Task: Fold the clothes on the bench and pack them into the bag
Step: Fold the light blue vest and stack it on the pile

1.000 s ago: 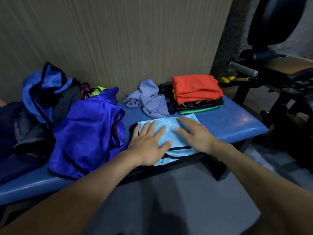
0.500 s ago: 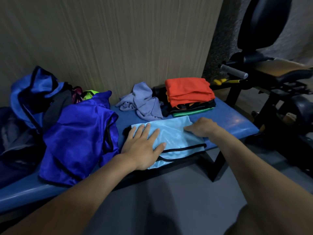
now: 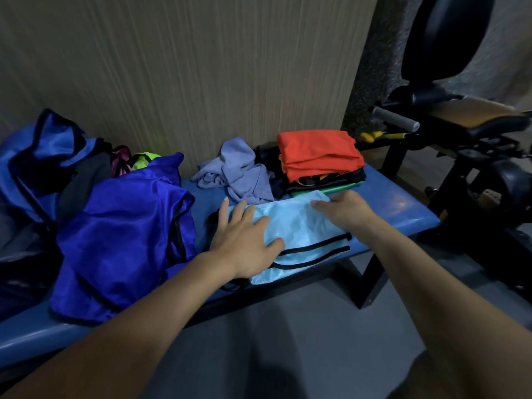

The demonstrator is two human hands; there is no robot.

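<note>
Fingers [image 3: 230, 214] of the left hand [image 3: 244, 243] lie straight and spread, pressed flat on the left part of a light blue bib [image 3: 302, 228] with black trim, which is folded on the front edge of the blue bench [image 3: 403, 208]. Right hand [image 3: 345, 211] rests on the bib's far right corner; its fingers stretch out flat toward the left across the cloth, gripping nothing. Just behind the bib sits a crumpled grey-lavender garment [image 3: 239, 174], and to the right of that, touching the bib's back edge, a folded stack with an orange shirt [image 3: 316, 154] on top over dark and green pieces. Left of the bib a shiny royal blue garment [image 3: 121, 234] lies heaped, and beyond it an open blue bag [image 3: 37, 156] holds dark clothing. Gym equipment [image 3: 475, 133] stands to the right of the bench.
</note>
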